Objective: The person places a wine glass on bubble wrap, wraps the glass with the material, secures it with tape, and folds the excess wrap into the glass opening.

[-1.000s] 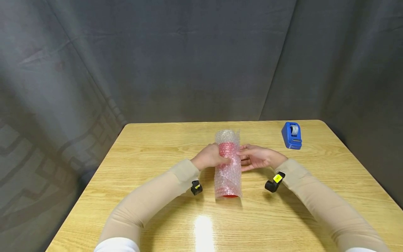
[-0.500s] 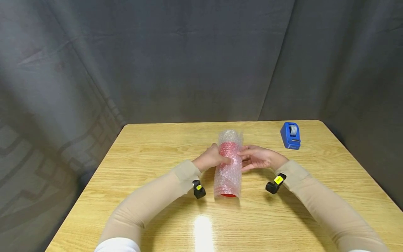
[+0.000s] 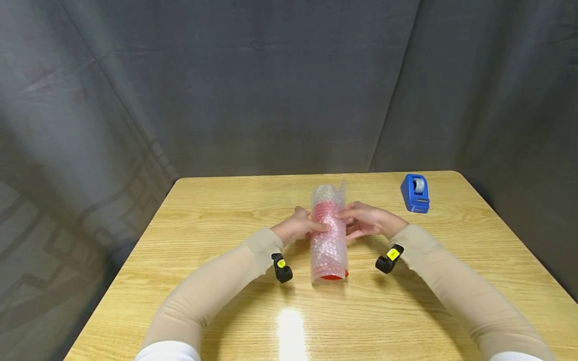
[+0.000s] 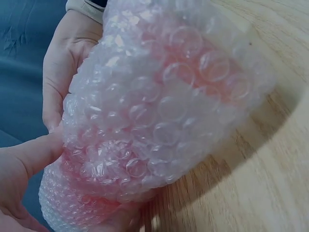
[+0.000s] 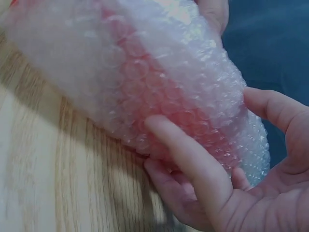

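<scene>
A red cylinder-shaped object wrapped in bubble wrap [image 3: 329, 255] lies lengthwise, pointing away from me, near the middle of the table. Red shows through the layers, and the wrap runs past the object at the far end. My left hand [image 3: 299, 225] grips the bundle from the left, thumb across its top and fingers partly hidden beneath. From the right, my right hand [image 3: 368, 219] holds its other side; in the right wrist view the thumb [image 5: 270, 104] presses the upper side while the fingers [image 5: 186, 154] curve along the lower side.
A blue tape dispenser [image 3: 415, 193] with a roll of clear tape stands at the table's back right. The wooden table [image 3: 217, 200] ends at a grey curtain [image 3: 280, 100]. Black wrist cameras hang under both wrists.
The bundle has turned slightly between my hands, and a loose corner of wrap now sticks up at its far end. Red peeks out at the near right end. Both hands stay on it.
</scene>
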`<act>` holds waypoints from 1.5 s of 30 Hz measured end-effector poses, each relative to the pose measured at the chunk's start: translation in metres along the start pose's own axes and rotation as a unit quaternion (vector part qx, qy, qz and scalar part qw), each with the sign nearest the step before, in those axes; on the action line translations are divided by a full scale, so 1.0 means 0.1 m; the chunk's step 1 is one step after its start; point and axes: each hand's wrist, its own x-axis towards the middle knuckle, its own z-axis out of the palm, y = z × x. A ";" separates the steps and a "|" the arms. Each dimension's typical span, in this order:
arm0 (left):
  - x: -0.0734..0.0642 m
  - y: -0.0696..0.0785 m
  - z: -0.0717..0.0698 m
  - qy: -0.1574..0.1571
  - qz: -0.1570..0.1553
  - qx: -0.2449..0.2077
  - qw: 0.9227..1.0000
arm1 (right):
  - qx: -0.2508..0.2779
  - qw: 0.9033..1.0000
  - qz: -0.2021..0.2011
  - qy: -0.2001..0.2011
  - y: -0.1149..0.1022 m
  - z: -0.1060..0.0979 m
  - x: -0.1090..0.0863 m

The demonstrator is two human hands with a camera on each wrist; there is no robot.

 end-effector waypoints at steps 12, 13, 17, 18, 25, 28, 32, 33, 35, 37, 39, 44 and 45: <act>0.00 0.00 -0.05 -0.026 -0.004 -0.005 1.000 | -0.025 1.000 -0.006 0.016 -0.01 0.04 0.00; 0.00 0.01 -0.05 -0.027 -0.005 -0.005 1.000 | -0.025 1.000 -0.006 0.017 -0.01 0.04 -0.01; 0.00 0.02 -0.06 -0.030 -0.004 0.004 1.000 | -0.028 0.999 -0.008 0.021 -0.02 0.06 -0.02; -0.01 0.02 -0.07 -0.030 -0.004 0.007 1.000 | -0.029 0.999 -0.008 0.021 -0.02 0.06 -0.02; -0.02 0.03 -0.03 -0.039 0.019 0.031 0.999 | -0.043 0.998 -0.007 0.034 -0.03 0.09 -0.03; -0.03 0.04 0.00 -0.030 0.024 0.039 0.999 | -0.044 0.998 -0.006 0.036 -0.03 0.10 -0.02; -0.04 0.05 0.03 -0.017 0.020 0.046 0.999 | -0.045 0.998 -0.004 0.036 -0.03 0.09 -0.02; -0.04 0.05 0.03 -0.014 0.018 0.049 0.999 | -0.046 0.998 -0.003 0.036 -0.03 0.09 -0.02; -0.04 0.05 0.04 -0.010 0.016 0.053 0.998 | -0.046 0.998 -0.003 0.035 -0.03 0.09 -0.03; -0.04 0.05 0.04 -0.006 0.012 0.055 0.998 | -0.045 0.998 -0.003 0.034 -0.03 0.08 -0.03; -0.04 0.05 0.05 -0.002 0.011 0.056 0.998 | -0.043 0.999 -0.004 0.033 -0.03 0.08 -0.04; -0.04 0.06 0.05 0.002 0.010 0.054 0.998 | -0.042 0.999 -0.003 0.034 -0.03 0.08 -0.04; -0.04 0.06 0.05 0.001 0.010 0.053 0.999 | -0.043 0.998 -0.002 0.035 -0.03 0.08 -0.04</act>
